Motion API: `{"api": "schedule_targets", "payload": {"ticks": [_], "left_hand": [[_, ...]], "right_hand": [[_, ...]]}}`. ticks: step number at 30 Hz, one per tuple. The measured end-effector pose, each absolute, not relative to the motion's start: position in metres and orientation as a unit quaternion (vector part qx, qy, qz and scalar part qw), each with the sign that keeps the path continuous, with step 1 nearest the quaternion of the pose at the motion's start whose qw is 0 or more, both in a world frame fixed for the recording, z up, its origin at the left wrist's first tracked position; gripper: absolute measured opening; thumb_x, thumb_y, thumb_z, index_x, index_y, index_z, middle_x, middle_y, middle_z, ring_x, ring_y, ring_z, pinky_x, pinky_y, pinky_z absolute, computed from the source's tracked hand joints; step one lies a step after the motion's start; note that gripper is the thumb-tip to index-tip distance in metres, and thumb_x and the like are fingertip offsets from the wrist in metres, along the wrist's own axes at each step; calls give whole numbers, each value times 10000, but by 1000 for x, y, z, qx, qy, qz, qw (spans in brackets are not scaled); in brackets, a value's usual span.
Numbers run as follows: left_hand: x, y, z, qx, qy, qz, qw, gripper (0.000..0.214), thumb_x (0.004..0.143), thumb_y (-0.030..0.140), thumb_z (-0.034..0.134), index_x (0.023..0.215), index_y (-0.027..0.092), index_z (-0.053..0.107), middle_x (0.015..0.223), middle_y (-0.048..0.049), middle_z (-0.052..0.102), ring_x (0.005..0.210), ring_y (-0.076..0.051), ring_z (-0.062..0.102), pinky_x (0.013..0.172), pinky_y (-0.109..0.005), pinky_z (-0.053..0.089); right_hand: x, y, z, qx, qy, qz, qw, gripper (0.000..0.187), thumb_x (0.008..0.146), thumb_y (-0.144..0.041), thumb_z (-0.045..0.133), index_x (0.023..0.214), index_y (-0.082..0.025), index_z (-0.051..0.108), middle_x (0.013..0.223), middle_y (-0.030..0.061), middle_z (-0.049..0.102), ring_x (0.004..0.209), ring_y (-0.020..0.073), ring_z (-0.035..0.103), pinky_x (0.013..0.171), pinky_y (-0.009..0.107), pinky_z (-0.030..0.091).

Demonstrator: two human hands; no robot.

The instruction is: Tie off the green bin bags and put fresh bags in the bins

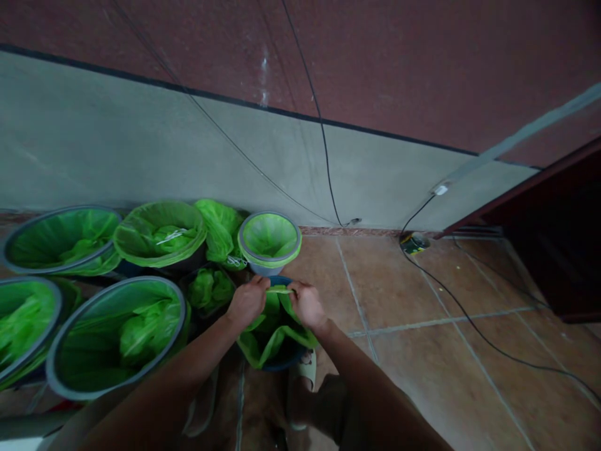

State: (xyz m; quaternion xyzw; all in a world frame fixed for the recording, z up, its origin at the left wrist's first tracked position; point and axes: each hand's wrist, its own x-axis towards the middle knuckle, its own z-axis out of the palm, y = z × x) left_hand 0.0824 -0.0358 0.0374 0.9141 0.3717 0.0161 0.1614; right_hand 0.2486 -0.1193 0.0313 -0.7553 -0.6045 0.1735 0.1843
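A green plastic bag (275, 341) lines a dark blue bin (285, 362) on the floor between my feet. My left hand (250, 302) pinches the bag's far edge at the left, close to the bin's rim. At the right of that same edge, my right hand (307, 304) grips it too. Between the two hands the edge is drawn into a short, nearly straight band. The near side of the bag hangs loose and folded over the bin's front rim. My fingertips are partly hidden by the backs of my hands.
Several bins with green liners stand at the left, including a large grey-rimmed bin (55, 376) and a small round bin (241, 241) by the wall. A bunched green bag (218, 228) rests among them. A black cable (462, 307) crosses the tiles at the right, beside a small can (416, 243).
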Motion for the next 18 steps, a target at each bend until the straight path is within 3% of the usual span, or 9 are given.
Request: {"api": "schedule_targets", "payload": {"ticks": [4, 7, 9, 13, 15, 18], "left_hand": [[75, -23, 39, 899, 426, 8, 100, 211, 881, 204, 406, 936, 183, 608, 982, -73, 625, 859, -210, 643, 714, -303, 482], [73, -20, 39, 889, 451, 20, 81, 241, 884, 210, 405, 945, 165, 633, 964, -93, 644, 899, -231, 643, 748, -316, 486], [74, -21, 39, 888, 452, 28, 81, 255, 883, 195, 404, 961, 155, 644, 962, -101, 651, 921, -228, 639, 779, -312, 482], [80, -30, 40, 901, 423, 31, 89, 275, 896, 194, 401, 1022, 160, 643, 971, -90, 650, 915, -210, 630, 790, -296, 471], [82, -33, 40, 910, 403, 34, 90, 292, 904, 199, 398, 1078, 170, 631, 981, -81, 646, 914, -202, 624, 800, -293, 464], [81, -33, 40, 912, 401, 28, 86, 299, 916, 213, 389, 1085, 170, 633, 990, -86, 641, 917, -206, 622, 822, -306, 457]], "right_hand": [[258, -120, 40, -792, -550, 202, 173, 233, 819, -118, 503, 898, -175, 715, 918, 50, 726, 836, 145, 654, 760, 197, 432], [261, -123, 47, -811, -530, 224, 106, 239, 840, -167, 485, 864, -183, 723, 852, 54, 727, 789, 155, 660, 708, 215, 430], [258, -126, 49, -819, -532, 209, 53, 240, 846, -237, 521, 980, -183, 713, 946, 78, 723, 850, 182, 662, 738, 238, 440], [250, -127, 51, -807, -573, 139, 26, 545, 798, -381, 642, 1301, -191, 550, 1219, 116, 632, 1087, 241, 591, 904, 291, 429], [248, -125, 51, -791, -596, 134, 28, 450, 853, -352, 584, 1277, -202, 571, 1214, 105, 634, 1123, 227, 568, 942, 281, 408], [252, -122, 50, -785, -596, 167, 7, 302, 934, -236, 432, 1101, -173, 675, 1077, 110, 690, 1001, 186, 627, 870, 236, 426]]}}
